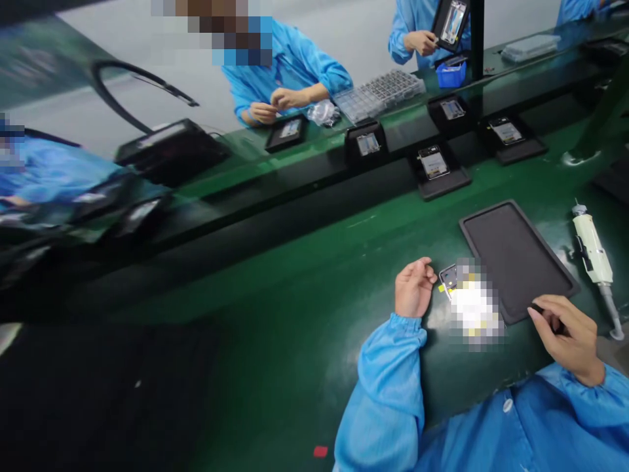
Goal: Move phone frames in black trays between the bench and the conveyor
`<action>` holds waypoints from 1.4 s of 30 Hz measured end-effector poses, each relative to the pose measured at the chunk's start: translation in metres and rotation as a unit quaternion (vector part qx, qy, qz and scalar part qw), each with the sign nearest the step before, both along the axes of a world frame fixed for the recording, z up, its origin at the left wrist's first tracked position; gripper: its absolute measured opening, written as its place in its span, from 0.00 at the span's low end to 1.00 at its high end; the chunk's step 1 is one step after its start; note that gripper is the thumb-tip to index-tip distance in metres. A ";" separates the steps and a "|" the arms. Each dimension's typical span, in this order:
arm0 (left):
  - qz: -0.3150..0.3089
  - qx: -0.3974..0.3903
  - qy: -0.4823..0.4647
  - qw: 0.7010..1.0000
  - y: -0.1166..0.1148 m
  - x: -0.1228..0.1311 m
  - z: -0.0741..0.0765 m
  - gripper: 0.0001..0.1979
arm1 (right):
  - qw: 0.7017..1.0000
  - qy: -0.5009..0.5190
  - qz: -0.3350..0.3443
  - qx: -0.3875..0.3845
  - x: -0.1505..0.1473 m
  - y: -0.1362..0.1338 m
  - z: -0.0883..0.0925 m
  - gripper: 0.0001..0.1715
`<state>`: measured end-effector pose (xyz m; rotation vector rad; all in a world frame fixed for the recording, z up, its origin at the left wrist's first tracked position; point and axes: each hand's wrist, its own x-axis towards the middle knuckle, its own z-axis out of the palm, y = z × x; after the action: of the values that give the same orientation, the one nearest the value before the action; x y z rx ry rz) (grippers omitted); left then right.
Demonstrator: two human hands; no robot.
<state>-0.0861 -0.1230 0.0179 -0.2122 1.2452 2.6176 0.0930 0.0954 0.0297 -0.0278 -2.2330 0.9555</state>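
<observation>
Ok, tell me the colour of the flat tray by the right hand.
Black, or very dark grey: the tray beside the right hand shows clearly in the head view.

Left of the left hand (413,288) the green bench (275,288) lies open and bare. To its right a small part (449,278) touches the black tray (515,259), whose near corner sits under the right hand (565,334). Beyond the tray an electric screwdriver (594,255) blocks the right edge. Loaded black holders (435,167) crowd the far belt.
</observation>
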 end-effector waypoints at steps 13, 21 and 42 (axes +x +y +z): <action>0.016 -0.040 0.025 0.999 0.002 0.000 0.000 0.18 | 0.957 -0.152 0.024 0.247 -0.004 0.042 0.000 0.16; 0.077 -0.075 0.015 0.994 0.006 0.011 0.000 0.18 | 0.989 -0.061 0.034 0.131 0.000 -0.046 0.007 0.16; 0.142 -0.099 -0.031 0.984 -0.004 0.010 -0.005 0.25 | 0.995 0.095 -0.025 0.006 -0.041 -0.048 0.016 0.10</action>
<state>-0.0759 -0.1271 0.0127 -0.5398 1.5543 2.6888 0.0519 0.0476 0.0454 0.0127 -2.0549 0.8798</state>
